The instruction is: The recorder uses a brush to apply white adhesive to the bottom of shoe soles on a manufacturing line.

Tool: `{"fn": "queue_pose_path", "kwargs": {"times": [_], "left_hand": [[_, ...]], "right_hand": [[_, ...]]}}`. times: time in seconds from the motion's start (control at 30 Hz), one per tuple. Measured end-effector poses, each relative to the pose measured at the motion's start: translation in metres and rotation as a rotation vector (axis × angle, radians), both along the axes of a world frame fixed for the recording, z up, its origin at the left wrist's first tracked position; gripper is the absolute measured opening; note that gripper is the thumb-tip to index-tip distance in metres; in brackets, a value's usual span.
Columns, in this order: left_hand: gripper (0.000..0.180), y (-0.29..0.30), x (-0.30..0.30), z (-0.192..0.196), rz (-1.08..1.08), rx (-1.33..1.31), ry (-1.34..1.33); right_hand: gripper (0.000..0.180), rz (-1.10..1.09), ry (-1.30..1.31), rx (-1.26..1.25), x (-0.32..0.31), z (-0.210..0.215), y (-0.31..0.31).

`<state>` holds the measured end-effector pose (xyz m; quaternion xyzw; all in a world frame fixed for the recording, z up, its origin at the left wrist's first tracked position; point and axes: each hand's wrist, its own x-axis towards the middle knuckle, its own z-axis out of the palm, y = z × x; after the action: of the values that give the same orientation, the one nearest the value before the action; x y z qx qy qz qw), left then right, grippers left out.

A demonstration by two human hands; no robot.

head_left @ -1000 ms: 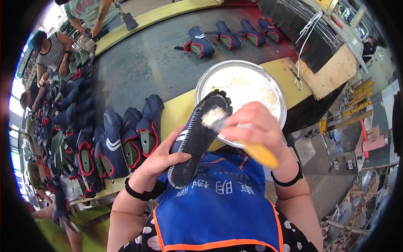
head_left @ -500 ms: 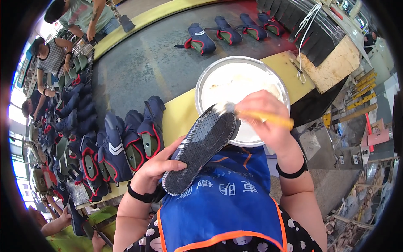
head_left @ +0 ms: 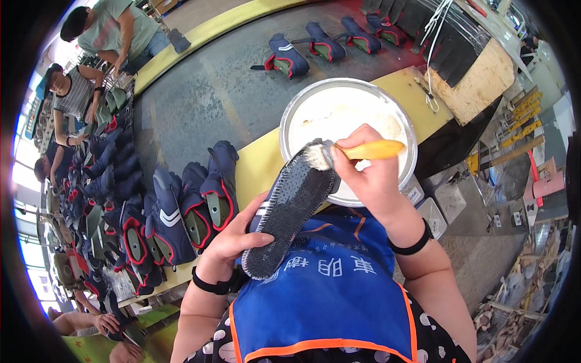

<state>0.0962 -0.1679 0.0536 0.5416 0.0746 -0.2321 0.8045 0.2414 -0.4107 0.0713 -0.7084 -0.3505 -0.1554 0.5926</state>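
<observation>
Shoes (head_left: 124,154) in dark blue with red trim are heaped at far left. Behind the heap, a co-worker in a striped top (head_left: 75,100) is seen, and farther up another co-worker in a pale shirt (head_left: 121,30) is seen bent over a yellow ledge. To the right of the heap, a row of blue shoes (head_left: 169,221) is stood on end, openings outward.

Left hand (head_left: 239,239): closed on the side of a held shoe (head_left: 287,212), thumb pressed on the sole toward the heel. The held shoe is located above the blue apron (head_left: 321,308), black stitched sole turned up, toe directed at the basin; a wet-looking sheen is noted on the forefoot.

Beyond, four shoes (head_left: 287,60) are set in a line on a dark grey surface (head_left: 193,91). A round metal basin (head_left: 348,81) is filled with white paste (head_left: 345,109) and rested on a yellow board.

Brush (head_left: 378,149): bristles touched to the sole's toe end, yellow handle pointed right over the basin. It is gripped near the bristles by the right hand (head_left: 366,174), between thumb and fingers. Farther right, a worn wooden panel (head_left: 481,85) is observed beside a white cord (head_left: 431,66).
</observation>
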Motion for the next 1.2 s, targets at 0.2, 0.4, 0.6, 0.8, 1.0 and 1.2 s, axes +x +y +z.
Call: {"fn": "queue_pose_path", "kwargs": {"times": [0.2,0.4,0.6,0.8,1.0,1.2], "left_hand": [[0.096,-0.003,-0.002,0.002,0.038,0.031,-0.082],[0.101,-0.014,0.002,0.002,0.133,0.079,-0.111],[0.101,-0.012,0.007,-0.004,0.194,0.009,-0.066],[0.099,-0.004,0.006,-0.009,0.068,0.382,-0.445],[0.098,0.004,0.000,-0.008,-0.020,0.376,-0.403],[0.094,0.004,-0.005,-0.001,-0.031,0.015,-0.090]], "right_hand": [[0.017,-0.297,0.075,-0.171,-0.002,-0.002,-0.003],[0.018,-0.247,0.161,-0.048,-0.024,-0.014,0.011],[0.016,-0.051,0.174,0.047,-0.059,-0.012,0.015],[0.016,-0.245,0.196,-0.185,-0.008,-0.003,-0.007],[0.012,-0.136,-0.021,-0.149,0.022,-0.003,-0.014],[0.020,0.009,-0.347,-0.048,0.006,0.021,-0.021]]}}
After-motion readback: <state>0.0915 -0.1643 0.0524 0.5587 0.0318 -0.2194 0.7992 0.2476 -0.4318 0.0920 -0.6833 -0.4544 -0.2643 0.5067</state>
